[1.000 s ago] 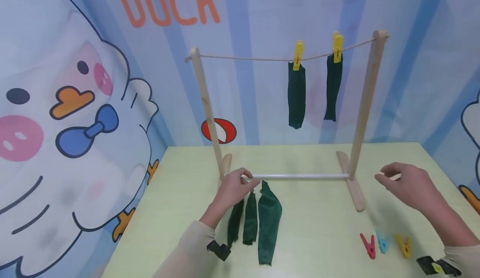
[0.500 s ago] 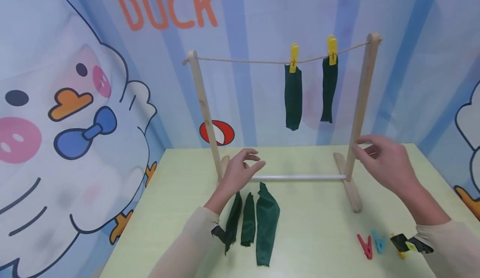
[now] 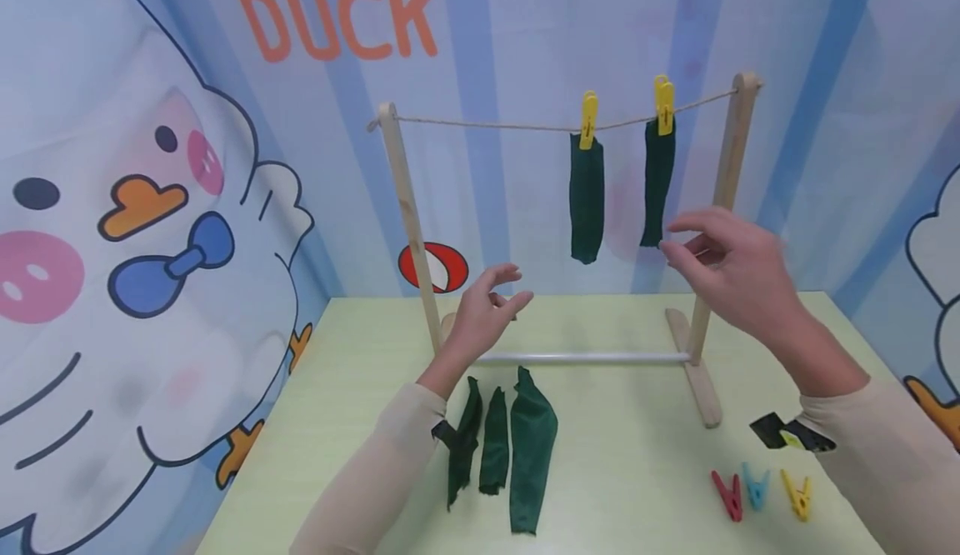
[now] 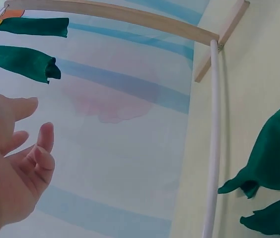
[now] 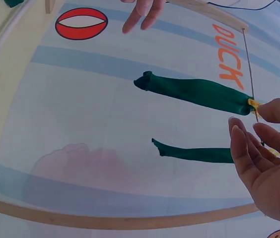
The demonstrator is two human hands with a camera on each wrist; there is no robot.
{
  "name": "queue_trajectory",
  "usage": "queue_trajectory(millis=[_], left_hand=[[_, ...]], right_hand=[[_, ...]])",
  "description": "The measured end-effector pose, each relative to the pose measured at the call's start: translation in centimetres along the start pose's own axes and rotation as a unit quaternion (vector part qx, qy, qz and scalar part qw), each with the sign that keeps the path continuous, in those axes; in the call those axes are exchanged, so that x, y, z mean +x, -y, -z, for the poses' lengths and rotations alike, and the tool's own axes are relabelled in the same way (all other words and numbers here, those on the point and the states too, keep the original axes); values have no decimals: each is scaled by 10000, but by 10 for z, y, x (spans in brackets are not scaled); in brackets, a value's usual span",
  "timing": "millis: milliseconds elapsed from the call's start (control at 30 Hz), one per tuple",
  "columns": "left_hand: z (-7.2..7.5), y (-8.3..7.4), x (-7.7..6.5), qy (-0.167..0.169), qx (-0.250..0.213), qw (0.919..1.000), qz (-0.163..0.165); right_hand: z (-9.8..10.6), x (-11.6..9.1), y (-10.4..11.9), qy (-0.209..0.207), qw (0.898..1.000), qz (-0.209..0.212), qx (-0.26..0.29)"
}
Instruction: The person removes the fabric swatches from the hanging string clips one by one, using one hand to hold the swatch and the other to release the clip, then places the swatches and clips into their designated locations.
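Note:
My left hand (image 3: 483, 315) is raised in front of the rack's left post, fingers loosely bent and holding nothing. Lifted higher on the right, my right hand (image 3: 738, 276) has thumb and forefinger apart with nothing between them; its fingertips come near the lower end of the narrow green cloth strip (image 3: 659, 184) in the head view. That strip and a wider green cloth strip (image 3: 587, 198) hang from the string (image 3: 480, 126), each under a yellow clothespin (image 3: 588, 120). Below my left hand lie several green cloth pieces, the largest (image 3: 534, 455) rightmost.
A wooden rack with a left post (image 3: 411, 222), a right post (image 3: 726, 172) and a white bottom bar (image 3: 585, 358) stands on the pale table (image 3: 615, 472). Red (image 3: 727, 495), blue (image 3: 756, 486) and yellow (image 3: 798, 495) clothespins lie at the front right. A duck-print backdrop (image 3: 517, 30) rises behind.
My right hand has moved left and up from beyond the right post to before it. My left hand has risen from the cloth pieces, its fingers spreading. The hanging strips stay on the string.

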State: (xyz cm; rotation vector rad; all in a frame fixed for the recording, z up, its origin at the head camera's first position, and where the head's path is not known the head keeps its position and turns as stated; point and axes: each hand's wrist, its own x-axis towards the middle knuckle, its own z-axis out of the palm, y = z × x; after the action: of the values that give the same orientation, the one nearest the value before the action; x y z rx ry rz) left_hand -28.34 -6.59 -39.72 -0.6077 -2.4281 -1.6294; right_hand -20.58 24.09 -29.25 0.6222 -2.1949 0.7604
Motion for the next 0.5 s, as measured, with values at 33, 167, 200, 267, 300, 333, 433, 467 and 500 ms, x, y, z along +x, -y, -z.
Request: queue_trajectory(millis=[33,167,200,267,300,333,433,467,500], left_hand=[[0,-1,2,11,-11,10000,-1],[1,-8,10,62,-42,9999,-135],[1,-10,12,67,-43,9998,-188],[1,-14,16,74,-78,9995,-298],[1,-16,17,77,-109,9993,-353],[1,-18,18,83,-144,9990,-407],[0,-25,20,107,-147,9985,-521],[-1,-27,21,116,-131,9984,-546],[-1,-29,21,116,-93,9983,-564]], right_hand=[[-1,4,3,7,10000,32,24],[-2,22,12,-87,9999,-7,71],[-2,26,14,-110,9999,-52,87],[-2,34,18,-128,9998,-115,112],[-2,37,20,-120,9997,-147,120],[-2,41,21,-110,9997,-161,124],[-4,47,24,-60,9995,-212,212],[-6,49,24,-61,9995,-213,236],[-6,51,24,-57,9994,-219,259]])
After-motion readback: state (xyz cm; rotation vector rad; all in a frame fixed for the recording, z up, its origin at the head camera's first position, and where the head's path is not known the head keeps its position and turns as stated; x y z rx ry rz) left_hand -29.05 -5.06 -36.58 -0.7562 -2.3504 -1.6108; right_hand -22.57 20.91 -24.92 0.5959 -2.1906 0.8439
